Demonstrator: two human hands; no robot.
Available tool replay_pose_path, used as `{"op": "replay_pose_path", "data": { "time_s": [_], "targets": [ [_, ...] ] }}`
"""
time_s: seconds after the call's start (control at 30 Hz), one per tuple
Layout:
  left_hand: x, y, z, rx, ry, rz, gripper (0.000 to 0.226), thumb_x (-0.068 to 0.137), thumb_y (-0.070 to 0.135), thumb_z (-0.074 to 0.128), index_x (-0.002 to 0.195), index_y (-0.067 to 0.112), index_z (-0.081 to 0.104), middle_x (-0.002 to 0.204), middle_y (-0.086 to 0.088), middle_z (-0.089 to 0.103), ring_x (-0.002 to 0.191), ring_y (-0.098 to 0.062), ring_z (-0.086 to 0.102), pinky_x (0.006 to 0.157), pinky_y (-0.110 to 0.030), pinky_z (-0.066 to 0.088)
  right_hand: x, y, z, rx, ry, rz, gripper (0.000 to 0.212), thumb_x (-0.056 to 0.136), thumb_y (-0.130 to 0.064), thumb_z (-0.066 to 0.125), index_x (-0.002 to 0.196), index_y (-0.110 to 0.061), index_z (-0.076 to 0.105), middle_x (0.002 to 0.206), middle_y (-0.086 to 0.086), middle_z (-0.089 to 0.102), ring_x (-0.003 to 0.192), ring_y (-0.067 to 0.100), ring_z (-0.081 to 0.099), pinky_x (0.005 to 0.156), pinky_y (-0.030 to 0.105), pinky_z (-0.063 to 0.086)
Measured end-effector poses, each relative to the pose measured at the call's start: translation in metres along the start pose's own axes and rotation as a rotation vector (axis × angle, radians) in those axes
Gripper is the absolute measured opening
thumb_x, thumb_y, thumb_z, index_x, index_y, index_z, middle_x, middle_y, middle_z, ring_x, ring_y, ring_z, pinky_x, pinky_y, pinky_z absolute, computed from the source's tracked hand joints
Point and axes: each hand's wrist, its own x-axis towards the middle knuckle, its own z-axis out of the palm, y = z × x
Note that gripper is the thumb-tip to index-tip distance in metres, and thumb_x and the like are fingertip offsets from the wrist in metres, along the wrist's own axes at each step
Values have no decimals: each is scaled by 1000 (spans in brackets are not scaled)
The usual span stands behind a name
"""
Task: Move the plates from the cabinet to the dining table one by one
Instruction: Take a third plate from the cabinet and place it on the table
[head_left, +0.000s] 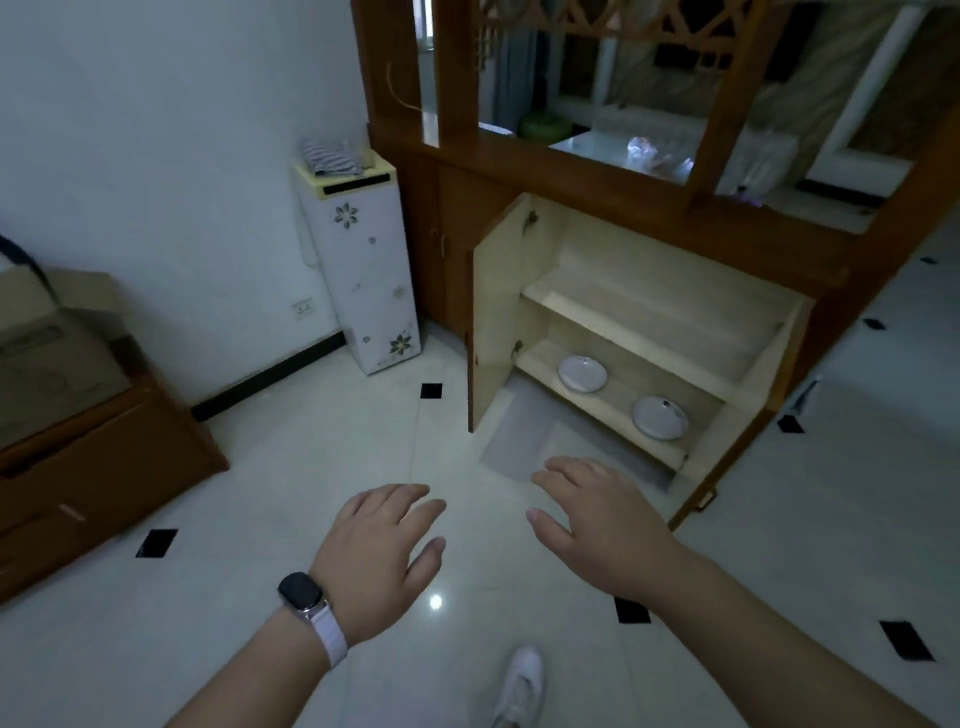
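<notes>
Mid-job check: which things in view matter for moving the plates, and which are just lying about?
For the job:
- two round white plates, left and right, on the lower shelf
- open wooden cabinet
- left hand and right hand, both empty

Just lying about:
- tall white flower-patterned unit
- striped cloth on top of it
- cardboard box

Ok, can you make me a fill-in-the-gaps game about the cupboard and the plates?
1. The cabinet holds ____ plates.
2. Both plates, the left plate and the right plate, sit on the ____ shelf.
3. The watch is on the ____ wrist.
4. Both hands, left and right, hold ____.

Missing words: two; bottom; left; nothing
</notes>
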Motion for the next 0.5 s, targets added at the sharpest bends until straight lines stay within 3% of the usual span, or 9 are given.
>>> {"op": "replay_pose_path", "data": {
  "time_s": [0.1,0.27,0.5],
  "targets": [
    [56,-11,13,23,-58,19,41,88,43,46,112,19,68,113,-3,68,102,-23,63,89,-31,35,38,37,-3,39,8,51,72,86,-63,14,142,-28,43,149,-7,41,135,12,34,110,31,26],
    [156,-23,27,63,-103,73,42,87,44,44,111,20,69,111,-2,70,99,-23,66,85,-36,49,98,94,-21,56,21,96,69,87,-62,16,139,-27,46,146,-6,43,132,14,37,107,32,28],
    [266,-9,47,62,-78,160,41,87,44,45,111,20,68,109,-2,69,97,-23,65,82,-35,49,152,162,-48,59,74,166,75,82,-63,11,135,-26,48,142,-4,46,127,18,42,104,33,33]
  ]
}}
